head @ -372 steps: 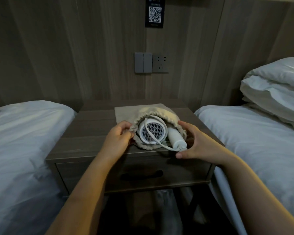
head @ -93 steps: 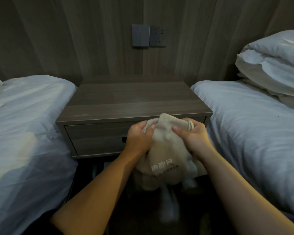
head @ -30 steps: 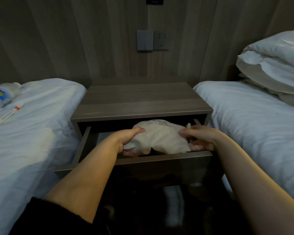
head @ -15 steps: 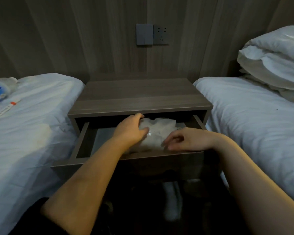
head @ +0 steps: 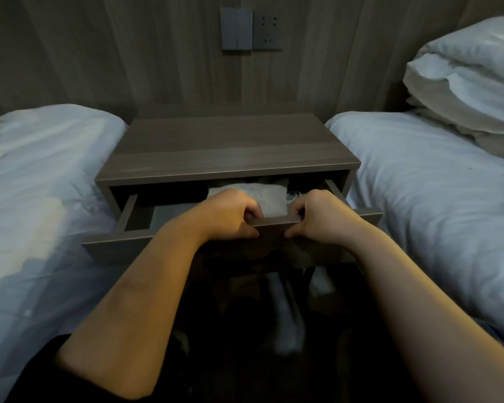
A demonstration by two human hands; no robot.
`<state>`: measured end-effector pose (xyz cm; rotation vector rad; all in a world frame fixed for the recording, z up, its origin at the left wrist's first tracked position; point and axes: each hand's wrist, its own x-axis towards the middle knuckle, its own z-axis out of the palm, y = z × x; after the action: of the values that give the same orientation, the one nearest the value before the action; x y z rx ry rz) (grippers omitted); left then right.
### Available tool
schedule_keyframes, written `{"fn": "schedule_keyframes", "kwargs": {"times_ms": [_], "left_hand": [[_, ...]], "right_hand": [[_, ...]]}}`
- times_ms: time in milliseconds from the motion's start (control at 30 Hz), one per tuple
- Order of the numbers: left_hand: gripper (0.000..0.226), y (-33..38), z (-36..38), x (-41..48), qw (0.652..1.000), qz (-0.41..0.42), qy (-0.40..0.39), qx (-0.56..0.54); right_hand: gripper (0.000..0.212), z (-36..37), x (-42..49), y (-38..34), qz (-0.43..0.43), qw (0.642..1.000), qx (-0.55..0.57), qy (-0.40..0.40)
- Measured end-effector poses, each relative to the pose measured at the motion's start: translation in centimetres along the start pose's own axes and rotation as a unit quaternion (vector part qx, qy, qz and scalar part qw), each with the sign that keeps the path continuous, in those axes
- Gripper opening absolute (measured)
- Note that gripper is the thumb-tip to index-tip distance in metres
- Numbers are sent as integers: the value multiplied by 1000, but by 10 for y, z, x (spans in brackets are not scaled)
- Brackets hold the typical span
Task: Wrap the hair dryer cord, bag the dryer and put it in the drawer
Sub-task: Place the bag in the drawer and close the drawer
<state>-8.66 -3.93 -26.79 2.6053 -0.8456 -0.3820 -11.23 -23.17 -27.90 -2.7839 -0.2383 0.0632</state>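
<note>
The beige cloth bag (head: 269, 199) with the hair dryer inside lies in the open drawer (head: 120, 245) of the wooden nightstand (head: 227, 152). A bit of white cord (head: 292, 196) shows at the bag's right side. My left hand (head: 230, 213) and my right hand (head: 317, 216) both grip the top edge of the drawer front, fingers curled over it and thumbs on its face. Neither hand touches the bag. The dryer itself is hidden by the bag.
A bed with white sheets (head: 41, 199) flanks the nightstand on the left, another (head: 434, 199) on the right with stacked pillows (head: 472, 71). A switch and socket (head: 249, 29) sit on the wood wall above. The floor below the drawer is dark.
Both hands have let go of the bag and pulled back to the drawer front, which they now grip. The bag lies further back in the drawer.
</note>
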Motion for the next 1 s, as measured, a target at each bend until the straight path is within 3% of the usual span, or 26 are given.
{"fn": "schedule_keyframes", "kwargs": {"times_ms": [100, 233, 367, 600, 867, 1000], "left_hand": [[31, -4, 3, 7, 992, -10, 79, 96], [70, -19, 8, 19, 960, 8, 205, 190], [103, -36, 7, 37, 949, -58, 229, 209], [105, -46, -2, 63, 951, -111, 180, 224], [91, -54, 14, 73, 904, -98, 303, 285], [88, -61, 19, 78, 898, -87, 333, 274]], "right_hand": [[21, 10, 9, 3, -7, 997, -10, 73], [76, 21, 25, 9, -37, 979, -82, 180], [95, 19, 45, 13, -38, 976, -122, 175], [100, 14, 80, 19, -60, 967, -215, 125], [80, 31, 97, 23, -73, 950, -202, 228], [77, 34, 97, 23, -73, 945, -188, 258]]}}
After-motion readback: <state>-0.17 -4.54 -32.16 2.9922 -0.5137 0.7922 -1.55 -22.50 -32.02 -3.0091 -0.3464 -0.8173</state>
